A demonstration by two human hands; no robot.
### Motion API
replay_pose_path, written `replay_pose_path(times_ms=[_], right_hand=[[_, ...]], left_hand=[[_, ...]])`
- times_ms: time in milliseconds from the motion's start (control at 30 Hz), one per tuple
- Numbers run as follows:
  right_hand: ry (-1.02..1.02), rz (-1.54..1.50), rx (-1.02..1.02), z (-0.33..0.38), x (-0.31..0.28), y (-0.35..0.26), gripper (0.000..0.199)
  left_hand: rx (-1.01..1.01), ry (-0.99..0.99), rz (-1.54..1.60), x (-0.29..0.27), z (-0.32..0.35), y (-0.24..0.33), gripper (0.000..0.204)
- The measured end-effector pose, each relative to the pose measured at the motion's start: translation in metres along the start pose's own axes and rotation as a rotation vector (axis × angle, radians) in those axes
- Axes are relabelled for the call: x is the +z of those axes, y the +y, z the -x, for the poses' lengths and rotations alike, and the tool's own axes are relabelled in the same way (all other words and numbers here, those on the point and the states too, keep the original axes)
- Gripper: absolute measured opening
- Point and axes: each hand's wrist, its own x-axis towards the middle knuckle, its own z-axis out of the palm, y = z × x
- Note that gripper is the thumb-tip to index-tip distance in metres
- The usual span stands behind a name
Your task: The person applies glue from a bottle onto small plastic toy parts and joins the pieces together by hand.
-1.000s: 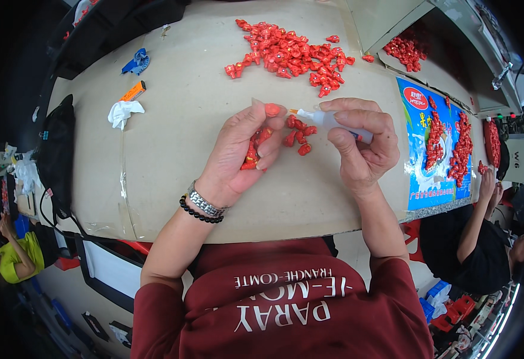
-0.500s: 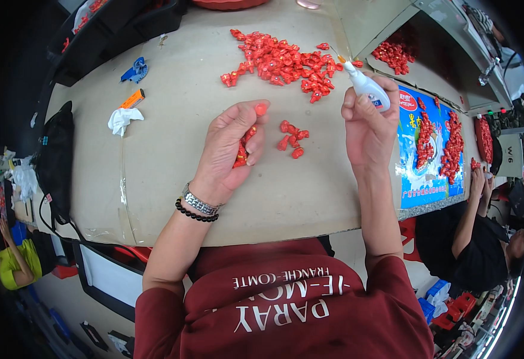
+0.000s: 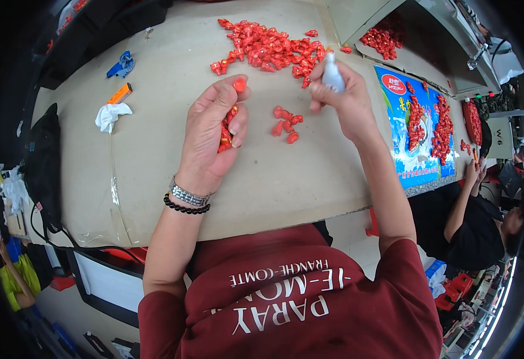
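Note:
My left hand (image 3: 213, 133) is curled around a few small red wrapped pieces (image 3: 226, 133), and its thumb wears a red fingertip cover (image 3: 240, 84). My right hand (image 3: 344, 100) grips a small pale bottle (image 3: 332, 74), held upright just beside the big heap of red wrapped pieces (image 3: 268, 49) at the far side of the table. A small cluster of red pieces (image 3: 285, 121) lies on the beige tabletop (image 3: 154, 161) between my two hands.
A crumpled white tissue (image 3: 110, 113), an orange item (image 3: 119, 94) and a blue item (image 3: 121, 64) lie at the left. A blue printed sheet (image 3: 420, 128) carrying more red pieces sits at the right. Another person (image 3: 483, 221) in black sits at the right edge.
My right hand has carried the pale bottle away from my left hand, up and toward the big heap. My left hand stays closed on the red pieces and has lifted slightly.

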Motion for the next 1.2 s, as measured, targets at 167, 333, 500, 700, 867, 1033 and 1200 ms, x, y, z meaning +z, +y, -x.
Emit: replay_pose_path(times_ms=[167,333,500,700,867,1033,1200], right_hand=[[-0.096,0.616,-0.278,0.017,0.005,0.010,0.024],[-0.072,0.732,-0.179,0.021,0.011,0.016,0.024],[-0.025,0.695,-0.328,0.015,0.008,0.022,0.020],[0.063,0.094,-0.056,0.007,0.024,-0.009,0.013],[-0.055,-0.244,0.004,0.001,0.047,-0.023,0.017],[-0.036,-0.303,0.091,0.004,0.062,-0.021,0.012],[0.041,-0.310,0.101,0.009,0.067,-0.019,0.011]], left_hand=[[0.022,0.016,0.025,-0.002,-0.001,0.004,0.029],[0.013,-0.006,0.038,-0.003,-0.001,0.002,0.031],[0.016,-0.011,-0.009,-0.001,0.002,-0.002,0.031],[0.092,0.037,-0.243,0.008,0.007,-0.007,0.023],[0.211,0.045,-0.366,0.008,0.007,-0.006,0.022],[0.318,0.098,-0.449,0.008,0.005,-0.010,0.019],[0.326,0.107,-0.441,0.006,0.006,-0.012,0.011]])
